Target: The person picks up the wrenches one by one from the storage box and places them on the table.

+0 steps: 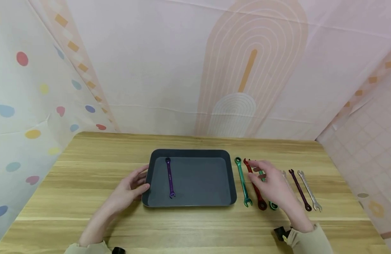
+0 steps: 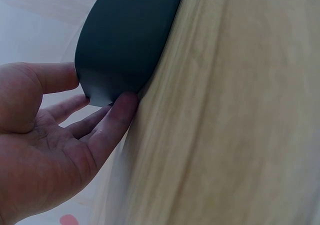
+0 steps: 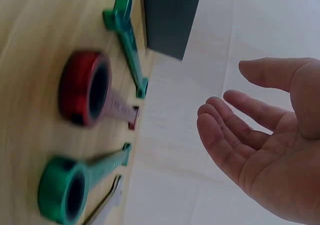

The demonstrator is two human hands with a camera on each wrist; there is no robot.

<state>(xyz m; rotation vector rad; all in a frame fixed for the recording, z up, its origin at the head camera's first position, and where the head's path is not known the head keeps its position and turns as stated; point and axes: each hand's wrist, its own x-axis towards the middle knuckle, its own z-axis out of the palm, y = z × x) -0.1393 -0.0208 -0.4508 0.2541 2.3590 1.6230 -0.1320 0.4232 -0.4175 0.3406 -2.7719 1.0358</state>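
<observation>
My left hand (image 1: pixel 126 190) holds the left side of a dark grey tray (image 1: pixel 192 153), thumb at its rim and fingers against the outer wall. Inside the tray, toward the left, lies a purple wrench (image 1: pixel 170 176). Over the row of wrenches on the right hovers my right hand (image 1: pixel 273 183), holding nothing, its fingers loosely bent and thumb apart. Below it are a red wrench (image 1: pixel 261 204) and a green wrench (image 1: pixel 273 205), partly hidden in the head view. The right wrist view shows a gap between the palm and the red wrench's ring end (image 3: pixel 82 92).
Another green wrench (image 1: pixel 242 181) lies between the tray and the red one. Farther right are a silver wrench (image 1: pixel 288 181) partly behind the hand, a dark purple wrench (image 1: pixel 299 189) and another silver wrench (image 1: pixel 309 190). Patterned cloth (image 1: pixel 150 70) hangs behind the wooden table (image 1: pixel 189 229).
</observation>
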